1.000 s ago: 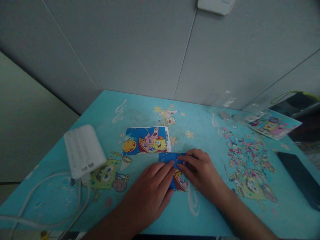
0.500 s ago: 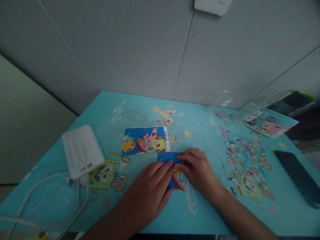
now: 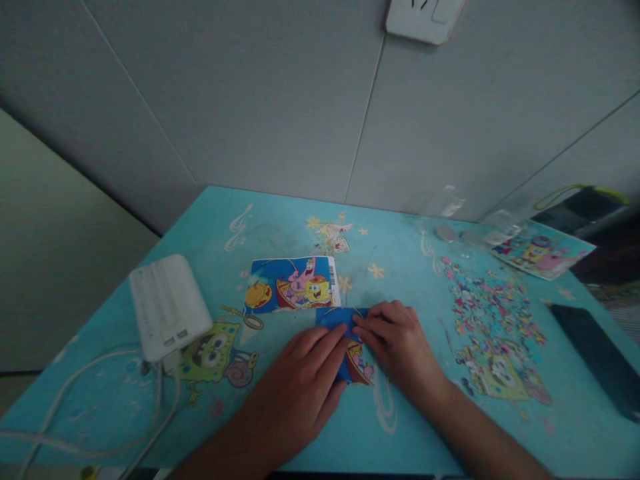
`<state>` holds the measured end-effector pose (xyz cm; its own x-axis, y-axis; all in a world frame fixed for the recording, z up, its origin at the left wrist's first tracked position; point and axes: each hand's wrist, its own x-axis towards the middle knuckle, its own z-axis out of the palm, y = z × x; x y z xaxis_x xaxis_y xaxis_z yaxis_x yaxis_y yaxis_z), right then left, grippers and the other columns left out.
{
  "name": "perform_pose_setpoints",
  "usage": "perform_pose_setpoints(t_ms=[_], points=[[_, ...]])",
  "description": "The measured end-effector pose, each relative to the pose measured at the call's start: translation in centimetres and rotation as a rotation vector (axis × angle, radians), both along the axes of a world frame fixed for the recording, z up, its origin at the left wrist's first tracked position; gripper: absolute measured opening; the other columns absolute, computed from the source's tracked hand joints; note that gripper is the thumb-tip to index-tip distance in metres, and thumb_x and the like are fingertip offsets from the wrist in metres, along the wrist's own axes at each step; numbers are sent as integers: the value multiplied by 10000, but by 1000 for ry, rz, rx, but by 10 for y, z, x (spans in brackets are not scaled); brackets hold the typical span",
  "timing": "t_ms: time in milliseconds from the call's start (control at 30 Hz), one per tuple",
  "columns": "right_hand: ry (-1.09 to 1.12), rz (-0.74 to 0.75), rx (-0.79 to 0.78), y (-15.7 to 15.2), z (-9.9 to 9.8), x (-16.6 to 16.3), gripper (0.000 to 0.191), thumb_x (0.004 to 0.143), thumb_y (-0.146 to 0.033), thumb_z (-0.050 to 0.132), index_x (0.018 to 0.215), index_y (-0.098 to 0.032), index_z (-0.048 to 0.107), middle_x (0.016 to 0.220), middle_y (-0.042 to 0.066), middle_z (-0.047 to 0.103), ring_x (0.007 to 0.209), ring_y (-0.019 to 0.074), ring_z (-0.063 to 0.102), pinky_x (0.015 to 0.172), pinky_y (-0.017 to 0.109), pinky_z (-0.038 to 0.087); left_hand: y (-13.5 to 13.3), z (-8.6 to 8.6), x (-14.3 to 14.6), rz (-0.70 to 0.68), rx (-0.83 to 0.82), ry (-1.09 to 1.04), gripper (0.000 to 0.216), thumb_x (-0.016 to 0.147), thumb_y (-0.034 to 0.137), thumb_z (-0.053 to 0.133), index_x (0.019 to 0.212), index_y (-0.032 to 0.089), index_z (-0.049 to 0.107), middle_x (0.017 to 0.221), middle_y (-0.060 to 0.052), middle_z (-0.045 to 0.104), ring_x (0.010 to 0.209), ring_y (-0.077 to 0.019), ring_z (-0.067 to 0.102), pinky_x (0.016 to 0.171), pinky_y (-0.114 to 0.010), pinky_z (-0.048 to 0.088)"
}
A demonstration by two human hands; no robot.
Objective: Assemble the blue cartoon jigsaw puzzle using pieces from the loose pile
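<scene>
Left hand (image 3: pixel 305 377) and right hand (image 3: pixel 399 343) are set on the puzzle (image 3: pixel 356 363), lower centre of the frame!
The left is laid unclenched, fingers straight; the right is bent over the upper right edge, and is anything grasped there? That cannot be told. Just above, a card (image 3: pixel 290 285) is seen; at right, loose pieces (image 3: pixel 495 300) are scattered near a phone (image 3: pixel 597 357).

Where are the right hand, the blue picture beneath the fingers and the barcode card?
Right hand (image 3: pixel 397 335), head view: back of the hand.
Blue picture (image 3: pixel 357 363), head view: its uncovered lower part.
Barcode card (image 3: pixel 293 285), head view: its printed face.
</scene>
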<state>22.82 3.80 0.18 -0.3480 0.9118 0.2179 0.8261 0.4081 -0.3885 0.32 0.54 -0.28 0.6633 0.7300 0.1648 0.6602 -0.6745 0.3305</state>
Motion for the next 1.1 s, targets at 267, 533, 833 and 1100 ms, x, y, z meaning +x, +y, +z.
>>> perform_pose_setpoints(t_ms=[267,533,833,1100], points=[[-97,-1,48,-3,8,-5,168,960,-293,627,1037,-267,774,952,67,663,880,217,551,766,382,408,1,2,1,-3,18,-5,508,961,279,548,1444,153,453,1514,-91,482,1325,-270,471,1113,-460,462],[-40,20,22,-3,2,0,229,969,-254,603,1147,-289,744,985,74,655,895,221,553,754,372,435,0,1,1,-5,-4,-6,502,966,282,538,1447,166,450,1530,-79,463,1334,-269,461,1121,-465,453],[22,3,39,-2,-2,3,202,960,-282,617,1117,-284,745,990,69,649,907,224,563,791,396,442,1,3,1,3,-1,-6,482,961,277,548,1423,158,478,1514,-84,484,1322,-273,478,1116,-470,461],[40,19,17,-1,-1,3,151,968,-278,607,1004,-264,753,956,56,654,893,217,561,790,394,424,1,1,1,2,3,-2,492,964,289,543,1434,163,468,1524,-79,474,1329,-271,471,1120,-464,458]])
